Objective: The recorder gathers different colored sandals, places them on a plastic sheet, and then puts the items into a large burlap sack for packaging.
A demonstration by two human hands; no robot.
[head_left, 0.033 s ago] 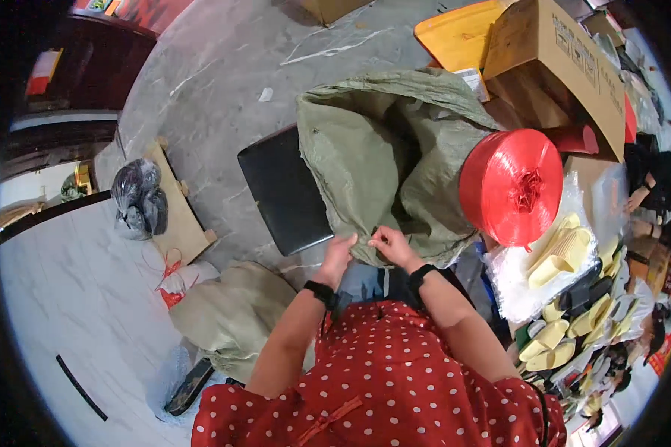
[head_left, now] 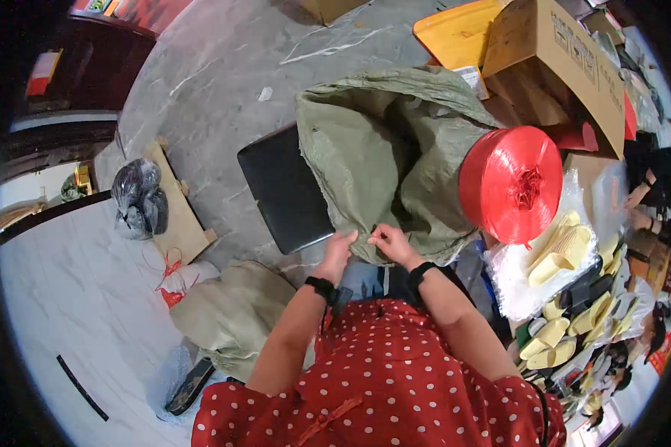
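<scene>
A large olive-green woven sack (head_left: 354, 160) stands in front of me with its mouth gaping upward and its inside in shadow. Its near rim is pinched between the fingers of my left hand (head_left: 338, 249). Close beside it, my right hand (head_left: 395, 246) has thumb and finger closed on the same rim. Against the sack's right side rests a big roll of shiny red plastic twine (head_left: 492, 186). A black flat-topped seat or box (head_left: 287, 194) is partly hidden behind the sack's left side. The bottom of the sack is out of sight.
Another olive sack (head_left: 231, 313) lies at my left. A wooden stool (head_left: 177, 208) bears a dark plastic bag (head_left: 138, 197). On the right are an open cardboard box (head_left: 574, 63), a yellow board (head_left: 455, 31), and cream slippers (head_left: 559, 253) on plastic wrap. Another person's hand (head_left: 637, 195) shows at far right.
</scene>
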